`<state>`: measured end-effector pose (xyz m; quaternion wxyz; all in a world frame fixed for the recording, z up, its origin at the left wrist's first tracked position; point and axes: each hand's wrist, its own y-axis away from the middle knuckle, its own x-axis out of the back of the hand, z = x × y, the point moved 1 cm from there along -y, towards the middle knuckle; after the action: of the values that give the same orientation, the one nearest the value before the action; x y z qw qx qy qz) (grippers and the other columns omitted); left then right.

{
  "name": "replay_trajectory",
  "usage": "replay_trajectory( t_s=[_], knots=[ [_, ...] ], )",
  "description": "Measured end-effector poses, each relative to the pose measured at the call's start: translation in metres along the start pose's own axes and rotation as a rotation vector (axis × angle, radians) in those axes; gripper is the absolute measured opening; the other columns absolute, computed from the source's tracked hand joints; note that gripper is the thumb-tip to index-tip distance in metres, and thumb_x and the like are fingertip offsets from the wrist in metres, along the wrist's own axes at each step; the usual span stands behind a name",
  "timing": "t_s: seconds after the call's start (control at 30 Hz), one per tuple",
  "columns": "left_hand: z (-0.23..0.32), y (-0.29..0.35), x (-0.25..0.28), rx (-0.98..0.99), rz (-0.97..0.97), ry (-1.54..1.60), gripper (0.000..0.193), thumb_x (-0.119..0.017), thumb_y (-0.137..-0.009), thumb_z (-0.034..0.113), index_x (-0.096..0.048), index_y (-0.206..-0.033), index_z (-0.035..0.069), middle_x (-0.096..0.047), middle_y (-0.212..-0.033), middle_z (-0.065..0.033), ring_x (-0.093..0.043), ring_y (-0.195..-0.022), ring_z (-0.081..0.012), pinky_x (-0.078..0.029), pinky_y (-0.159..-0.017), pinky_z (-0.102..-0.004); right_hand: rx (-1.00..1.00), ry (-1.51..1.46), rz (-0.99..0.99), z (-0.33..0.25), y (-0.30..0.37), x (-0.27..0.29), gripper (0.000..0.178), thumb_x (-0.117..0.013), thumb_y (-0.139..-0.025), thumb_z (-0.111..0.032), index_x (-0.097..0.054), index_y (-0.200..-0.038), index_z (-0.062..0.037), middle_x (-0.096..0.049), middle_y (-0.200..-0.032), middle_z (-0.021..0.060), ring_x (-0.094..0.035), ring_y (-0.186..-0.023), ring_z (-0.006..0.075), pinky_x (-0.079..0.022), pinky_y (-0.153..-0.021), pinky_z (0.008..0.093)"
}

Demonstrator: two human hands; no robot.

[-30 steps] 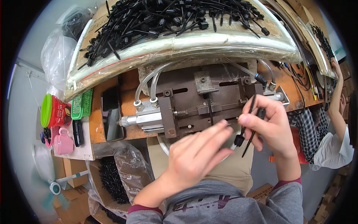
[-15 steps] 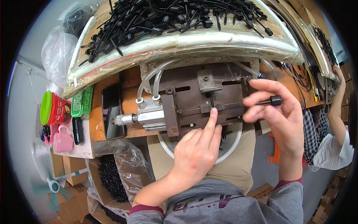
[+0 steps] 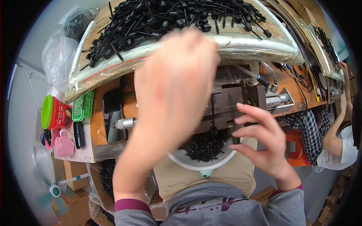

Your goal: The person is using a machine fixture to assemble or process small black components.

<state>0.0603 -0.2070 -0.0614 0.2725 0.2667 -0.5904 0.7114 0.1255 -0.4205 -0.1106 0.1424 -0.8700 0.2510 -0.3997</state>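
Left hand had moved from the machine toward the pile, its grip too hidden to tell, while the right hand pinched a rod beside the basket, where loose fingers could have dropped it.

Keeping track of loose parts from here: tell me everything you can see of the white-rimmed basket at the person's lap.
The basket looks like plastic, with a thick, rounded white rim, a pale, mesh-like inner wall and a small pale-green nub at its near edge. It holds a loose heap of thin black parts. It sits over the tan trousers, apparently resting there, with its far side hidden. The right hand is by its right edge; whether they touch, I cannot tell.
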Motion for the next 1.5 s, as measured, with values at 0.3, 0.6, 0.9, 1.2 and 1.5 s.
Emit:
replay_trajectory(
  t_s=[0.3, 0.6, 0.9, 1.2, 1.5],
  knots=[
    [-0.039, -0.086, -0.045, -0.024, -0.326, -0.454, 0.010, -0.065, -0.081, 0.006, -0.073, -0.080, 0.000, -0.073, -0.084, -0.0197, -0.074, -0.080, -0.0343, -0.060, -0.070, -0.0428, 0.151, 0.457, -0.032, 0.007, 0.001, -0.052, 0.013, -0.067, -0.076, -0.007, -0.058, -0.085, -0.0036, -0.066, -0.129, 0.0216, -0.060, -0.059, 0.0138, -0.049, -0.057, 0.0279],
    [-0.037, -0.084, -0.014, 0.171, -0.266, -0.173, 0.016, -0.072, -0.079, 0.013, -0.074, -0.091, 0.002, -0.072, -0.090, -0.0171, -0.070, -0.092, -0.0360, -0.056, -0.084, -0.0450, 0.127, 0.449, -0.053, 0.005, -0.005, -0.045, 0.018, -0.071, -0.076, -0.008, -0.063, -0.092, -0.0021, -0.070, -0.122, 0.0187, -0.064, -0.060, 0.0131, -0.049, -0.056, 0.0257],
    [-0.041, -0.050, 0.012, -0.120, 0.008, 0.110, 0.011, -0.072, -0.083, 0.012, -0.076, -0.092, 0.007, -0.071, -0.087, -0.0094, -0.070, -0.080, -0.0319, -0.055, -0.069, -0.0415, -0.321, -0.565, 0.237, -0.003, -0.036, -0.003, 0.041, -0.076, -0.087, -0.004, -0.061, -0.125, 0.0019, -0.068, -0.106, 0.0110, -0.066, -0.076, 0.0104, -0.055, -0.065, 0.0234],
    [0.013, 0.048, 0.014, -0.291, -0.009, 0.397, 0.023, -0.075, -0.071, 0.003, -0.075, -0.094, 0.000, -0.075, -0.093, -0.0127, -0.071, -0.069, -0.0218, -0.053, -0.056, -0.0301, -0.346, -1.220, -0.030, 0.010, -0.016, 0.002, 0.044, -0.074, -0.083, 0.011, -0.060, -0.124, 0.0110, -0.068, -0.107, 0.0173, -0.072, -0.083, 0.0177, -0.062, -0.076, 0.0269],
    [0.006, 0.072, 0.030, -0.132, -0.006, 0.340, 0.030, -0.069, -0.071, -0.003, -0.079, -0.099, 0.001, -0.076, -0.102, -0.0149, -0.072, -0.077, -0.0210, -0.055, -0.064, -0.0277, -0.079, -0.088, 0.067, 0.002, 0.006, -0.012, 0.031, -0.081, -0.076, 0.006, -0.069, -0.104, 0.0034, -0.061, -0.109, 0.0107, -0.067, -0.094, 0.0169, -0.059, -0.073, 0.0274]
  ],
)
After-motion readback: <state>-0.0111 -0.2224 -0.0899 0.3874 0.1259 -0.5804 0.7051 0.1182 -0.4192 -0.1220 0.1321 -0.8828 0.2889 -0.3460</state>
